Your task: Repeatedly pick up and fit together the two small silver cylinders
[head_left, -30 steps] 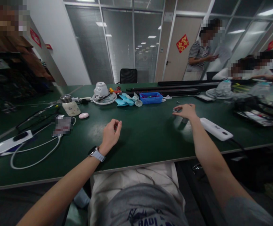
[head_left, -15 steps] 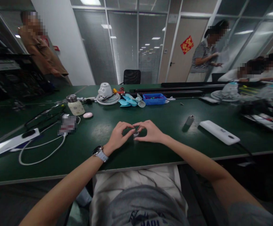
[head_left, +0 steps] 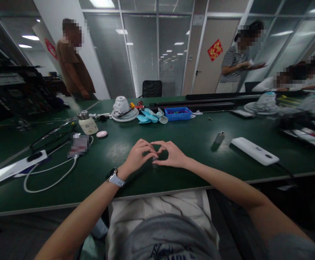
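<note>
Both hands meet over the green table at its middle. A small metallic cylinder stands between the fingertips, partly covered by them. My left hand has its fingers curved and closed around the left and top of this piece. My right hand curves in from the right, thumb and fingers closed on the same piece, its fingertips touching those of the left. A similar silver cylinder stands on the table to the right, apart from my hands.
Beyond my hands lie light-blue fan blades, a blue basket and a white fan part. A white power strip is at right; a bottle, pink case and cable sit left. People stand behind the table.
My fingers have shifted slightly around the small metallic cylinder, which now shows a little lower. The person at the back left has moved right. The person in stripes has changed arm pose.
</note>
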Tool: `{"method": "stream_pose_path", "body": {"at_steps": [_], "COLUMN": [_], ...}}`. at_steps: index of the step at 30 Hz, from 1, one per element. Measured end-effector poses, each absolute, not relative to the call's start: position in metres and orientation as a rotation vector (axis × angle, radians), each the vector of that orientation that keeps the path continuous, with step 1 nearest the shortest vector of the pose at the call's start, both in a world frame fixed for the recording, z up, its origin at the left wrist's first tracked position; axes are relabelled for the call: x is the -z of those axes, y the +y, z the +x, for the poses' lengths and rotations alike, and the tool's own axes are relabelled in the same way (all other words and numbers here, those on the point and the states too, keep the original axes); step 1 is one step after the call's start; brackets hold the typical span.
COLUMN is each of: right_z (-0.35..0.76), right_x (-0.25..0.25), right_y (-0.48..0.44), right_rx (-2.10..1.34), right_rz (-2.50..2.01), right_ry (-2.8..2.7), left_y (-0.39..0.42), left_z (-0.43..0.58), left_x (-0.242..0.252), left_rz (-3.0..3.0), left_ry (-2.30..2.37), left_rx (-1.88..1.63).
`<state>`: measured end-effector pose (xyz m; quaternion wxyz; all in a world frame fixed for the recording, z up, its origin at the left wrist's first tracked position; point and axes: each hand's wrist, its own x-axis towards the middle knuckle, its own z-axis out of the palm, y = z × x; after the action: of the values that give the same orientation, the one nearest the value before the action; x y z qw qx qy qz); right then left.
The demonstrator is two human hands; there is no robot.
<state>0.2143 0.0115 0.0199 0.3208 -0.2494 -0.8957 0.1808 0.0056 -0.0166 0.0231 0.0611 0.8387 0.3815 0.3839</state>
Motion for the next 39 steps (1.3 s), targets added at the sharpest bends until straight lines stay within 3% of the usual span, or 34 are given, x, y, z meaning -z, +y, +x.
{"method": "stream_pose_path", "body": {"at_steps": [5, 11, 16, 19, 22, 25, 32, 39], "right_z": [0.214, 0.213, 0.213, 0.214, 0.214, 0.214, 0.212, 0.235], "right_x": [-0.02, -0.017, -0.016, -0.016, -0.017, -0.018, -0.018, -0.025], "right_y": [0.011, 0.012, 0.009, 0.007, 0.007, 0.008, 0.007, 0.028], "right_rx": [-0.48, -0.485, -0.463, -0.451, -0.399, -0.334, -0.261, -0.224], "right_rz": [-0.671, -0.681, -0.694, -0.695, -0.668, -0.61, -0.565, -0.804], "right_ry": [-2.345, -2.341, -2.313, -2.322, -2.347, -2.4, -2.419, -2.415], "left_y": [-0.018, -0.023, -0.017, -0.01, -0.004, -0.003, -0.003, -0.003], "left_z": [0.006, 0.013, 0.003, -0.008, -0.014, -0.014, -0.013, -0.012], "left_x": [-0.019, -0.013, -0.009, -0.004, 0.003, 0.008, 0.004, 0.001], "left_rz": [2.694, 2.815, 2.45, 2.304, 2.318, 2.348, 2.22, 2.243], "left_ry": [1.168, 1.066, 1.401, 1.611, 1.517, 1.464, 1.319, 1.534], "left_rx": [-1.201, -1.488, -1.762, -1.503, -1.111, -0.965, -1.024, -1.272]}}
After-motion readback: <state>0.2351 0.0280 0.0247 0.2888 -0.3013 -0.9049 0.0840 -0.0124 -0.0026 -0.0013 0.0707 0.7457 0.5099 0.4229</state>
